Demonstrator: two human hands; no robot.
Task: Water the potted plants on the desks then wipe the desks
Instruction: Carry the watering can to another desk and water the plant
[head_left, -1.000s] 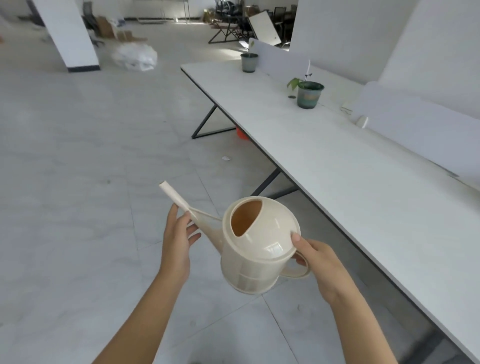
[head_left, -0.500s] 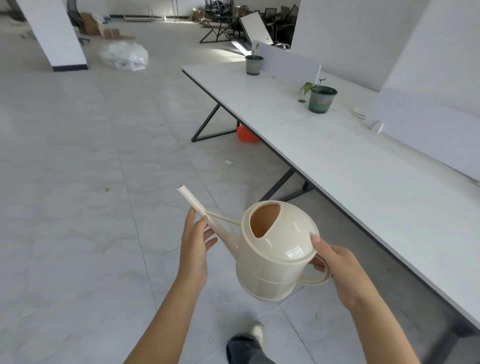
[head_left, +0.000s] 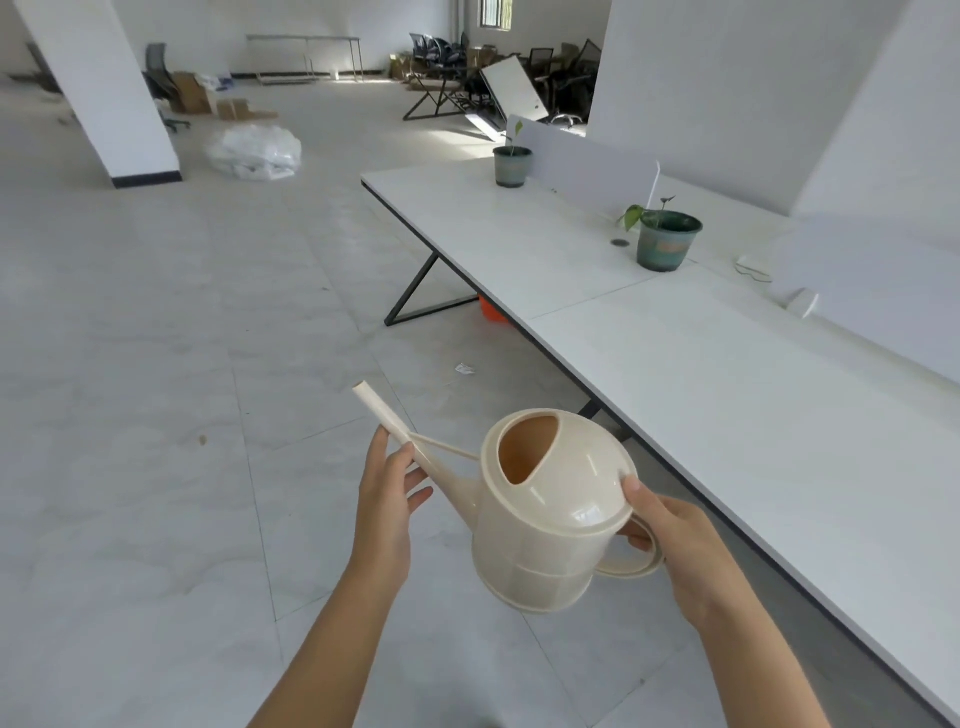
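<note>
My left hand (head_left: 387, 499) holds the spout (head_left: 387, 418) of the one cream watering can (head_left: 550, 519), fingers loosely wrapped about it; my right hand (head_left: 675, 540) grips its loop handle, thumb on the lid rim. Beyond my right hand, on the long white desk (head_left: 727, 415), stand two potted plants: a grey pot (head_left: 512, 167) farther off, a green pot (head_left: 667, 244) nearer
</note>
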